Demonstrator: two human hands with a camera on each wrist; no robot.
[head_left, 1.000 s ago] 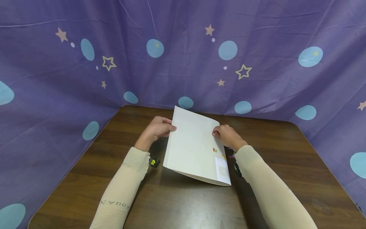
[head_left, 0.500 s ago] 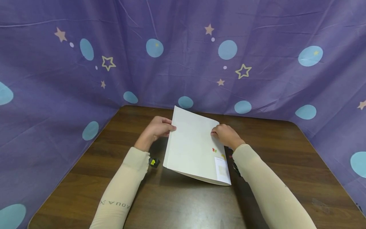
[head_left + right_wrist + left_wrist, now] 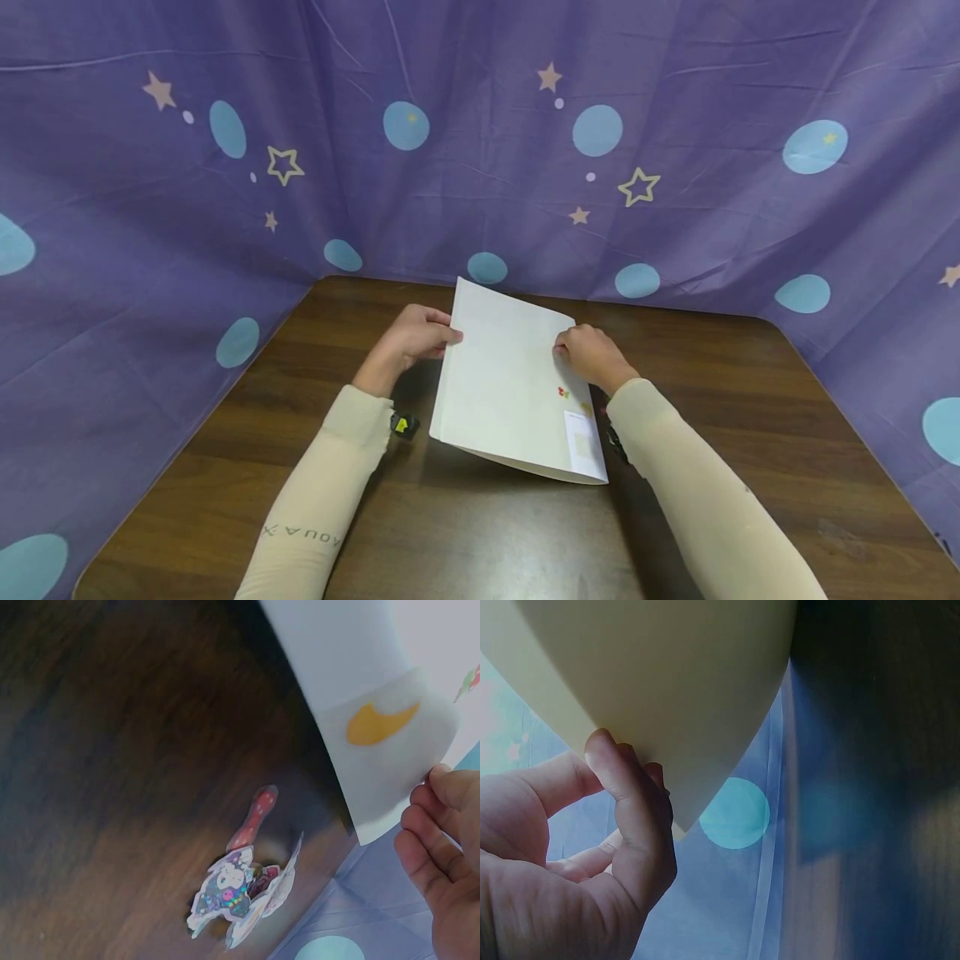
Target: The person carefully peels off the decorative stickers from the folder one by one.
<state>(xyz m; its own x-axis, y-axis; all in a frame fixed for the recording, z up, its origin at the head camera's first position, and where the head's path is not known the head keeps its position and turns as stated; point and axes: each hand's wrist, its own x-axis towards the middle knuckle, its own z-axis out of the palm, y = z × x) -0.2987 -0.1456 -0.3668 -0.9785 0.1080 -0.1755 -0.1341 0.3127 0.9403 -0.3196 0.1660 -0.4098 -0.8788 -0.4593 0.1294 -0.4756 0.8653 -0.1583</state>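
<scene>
A white paper folder (image 3: 502, 375) stands tilted above the table, its lower edge bowed. In the head view, my left hand (image 3: 416, 337) pinches its left edge, thumb in front; the left wrist view shows the fingers of that left hand (image 3: 592, 832) at the cream-coloured sheet (image 3: 675, 682). At the upper right edge my right hand (image 3: 596, 354) grips the folder with curled fingers, its fingertips partly hidden. The right wrist view has the right hand (image 3: 450, 832) at the folder's edge, near a yellow crescent shape (image 3: 379, 726). A small red-and-green sticker (image 3: 563, 392) and a printed label (image 3: 581, 444) are on the front.
Beside the folder on the brown wooden table (image 3: 525, 542) lie cut-out stickers: a purple character sticker (image 3: 225, 889) and a red dotted one (image 3: 253, 817). They overlap partly. A purple curtain (image 3: 480, 192) with stars and blue dots hangs behind the table.
My right hand has shifted slightly left onto the folder; a small pinkish thing at its fingertips a second ago is now out of sight. The left hand holds its place.
</scene>
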